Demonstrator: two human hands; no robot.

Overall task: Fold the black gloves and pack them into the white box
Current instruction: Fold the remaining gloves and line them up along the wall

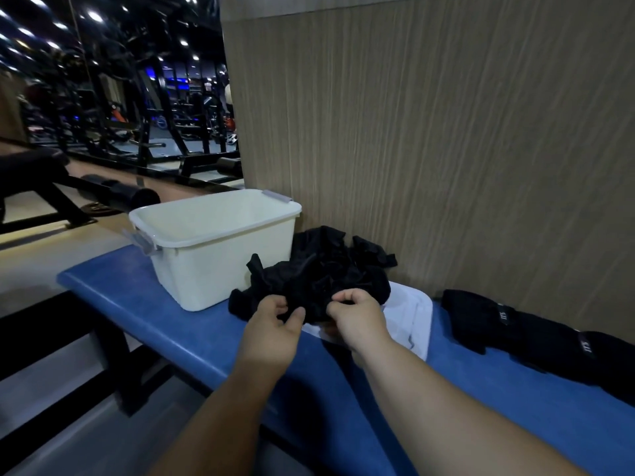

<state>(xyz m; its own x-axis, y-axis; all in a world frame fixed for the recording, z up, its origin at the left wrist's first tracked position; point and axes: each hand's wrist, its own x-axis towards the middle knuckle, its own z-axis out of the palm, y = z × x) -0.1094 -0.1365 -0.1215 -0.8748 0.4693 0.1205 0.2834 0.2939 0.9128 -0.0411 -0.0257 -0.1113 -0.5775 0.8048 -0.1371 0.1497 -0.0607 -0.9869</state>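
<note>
Hands meet at the lower centre of the head view, both reaching forward from bare forearms. The left hand (275, 319) has its fingers (276, 303) curled and its thumb pressed in, pinching the near edge of a heap of black gloves (319, 273). The right hand (357, 319) sits just beside it, its fingers (343, 297) bent tight and gripping the same near edge of the black cloth. The two hands are close together but do not touch.

The heap is crumpled and loose, and single gloves cannot be told apart in it. It lies at the centre of the frame, partly on a white lid (417, 316) that rests flat on the blue padded surface (154, 304), and its left side spills against the white box (213, 249). The box stands upright and open-topped at centre left, just left of the heap, with a clear latch (142, 240) on its near left end and another on the far end.

At the right of the frame, well apart from the heap, a row of flat black pieces (498, 324) with small pale labels lies along the surface beside the wall. A wood-grain wall panel (446, 132) fills the upper right. Dark gym machines (120, 97) under ceiling lights fill the upper left.
</note>
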